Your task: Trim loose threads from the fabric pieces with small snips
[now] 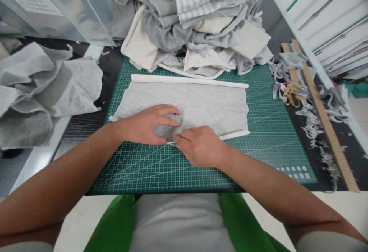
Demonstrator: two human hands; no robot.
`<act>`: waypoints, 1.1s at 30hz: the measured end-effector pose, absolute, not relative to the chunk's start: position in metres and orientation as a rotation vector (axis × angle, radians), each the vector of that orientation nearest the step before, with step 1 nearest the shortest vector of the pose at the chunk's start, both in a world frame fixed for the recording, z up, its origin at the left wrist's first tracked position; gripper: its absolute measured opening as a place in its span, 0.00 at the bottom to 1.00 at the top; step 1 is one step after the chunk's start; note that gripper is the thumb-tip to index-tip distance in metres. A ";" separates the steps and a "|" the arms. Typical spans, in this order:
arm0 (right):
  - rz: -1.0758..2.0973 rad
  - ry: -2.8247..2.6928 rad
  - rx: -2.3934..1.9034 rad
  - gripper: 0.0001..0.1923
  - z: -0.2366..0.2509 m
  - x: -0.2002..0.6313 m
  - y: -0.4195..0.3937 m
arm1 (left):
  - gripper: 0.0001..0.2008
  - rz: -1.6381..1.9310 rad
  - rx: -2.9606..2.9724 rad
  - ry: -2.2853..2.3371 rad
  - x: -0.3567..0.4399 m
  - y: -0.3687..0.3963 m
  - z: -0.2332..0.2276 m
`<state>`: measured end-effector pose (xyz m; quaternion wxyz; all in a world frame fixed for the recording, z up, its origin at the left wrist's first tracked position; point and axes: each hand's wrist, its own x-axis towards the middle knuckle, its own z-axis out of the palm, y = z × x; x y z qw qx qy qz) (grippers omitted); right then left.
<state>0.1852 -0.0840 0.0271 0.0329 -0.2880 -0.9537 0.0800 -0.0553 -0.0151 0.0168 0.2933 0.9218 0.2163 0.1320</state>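
Observation:
A grey piece of fabric (207, 104) lies flat on the green cutting mat (264, 144), its far and near edges curled into white rolls. My left hand (145, 123) rests palm down on the cloth's near edge, thumb and fingers pressing it. Right beside it, my right hand (199, 144) pinches the near edge of the same cloth with its fingertips. The two hands almost touch.
A heap of grey, cream and striped fabric pieces (195, 22) sits behind the mat. Crumpled grey cloth (43, 87) lies at the left. On the right are wooden rulers (322, 118), gold scissors (291, 95) and fabric scraps (313, 123). Clear plastic bins (57, 7) stand at the back left.

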 end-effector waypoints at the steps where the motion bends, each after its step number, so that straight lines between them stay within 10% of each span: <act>1: 0.239 -2.952 -0.867 0.15 0.027 0.185 -0.084 | 0.27 0.348 2.454 0.578 -0.055 -0.015 0.017; 33: 0.416 -2.788 -0.942 0.16 0.025 0.191 -0.081 | 0.26 0.321 2.441 0.567 -0.058 -0.014 0.022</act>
